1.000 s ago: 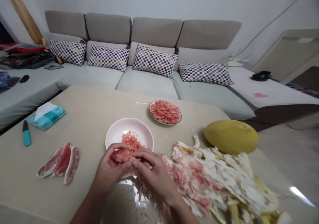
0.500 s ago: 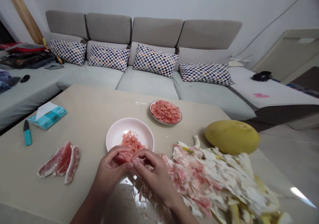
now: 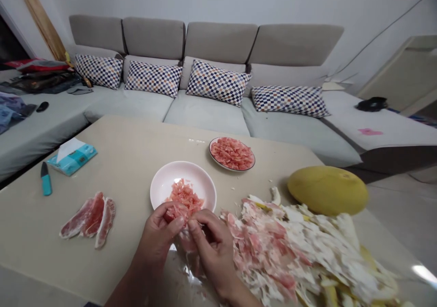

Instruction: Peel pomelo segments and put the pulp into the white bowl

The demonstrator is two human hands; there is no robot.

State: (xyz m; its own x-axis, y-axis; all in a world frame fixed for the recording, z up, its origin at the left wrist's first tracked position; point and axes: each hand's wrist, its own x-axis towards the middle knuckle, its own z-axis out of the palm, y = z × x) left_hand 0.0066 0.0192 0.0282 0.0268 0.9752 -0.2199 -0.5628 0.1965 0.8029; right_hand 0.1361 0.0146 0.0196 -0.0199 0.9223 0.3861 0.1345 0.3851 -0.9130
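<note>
My left hand (image 3: 155,234) is closed on a piece of pink pomelo segment (image 3: 176,212), held just over the near rim of a white bowl (image 3: 160,181). My right hand (image 3: 215,248) pinches the segment's edge, where pale membrane (image 3: 187,242) hangs down between the hands. Small bits of pink pulp (image 3: 186,194) lie in the bowl. Left of the hands, a few pomelo segments (image 3: 93,218) rest on the table. To the right spreads a heap of torn membrane and white-yellow peel (image 3: 300,238). The fingertips partly hide the held piece.
A dark-rimmed plate (image 3: 211,154) heaped with pulp stands behind the bowl. A whole yellow pomelo (image 3: 327,190) sits at the right. At the left lie a turquoise-handled knife (image 3: 46,184) and a tissue pack (image 3: 75,160). Beyond the table (image 3: 136,138) is a grey sofa (image 3: 208,113).
The segment is more opened up, with more pulp showing, and a flap of membrane now hangs below the fingers. The whole view has shifted slightly.
</note>
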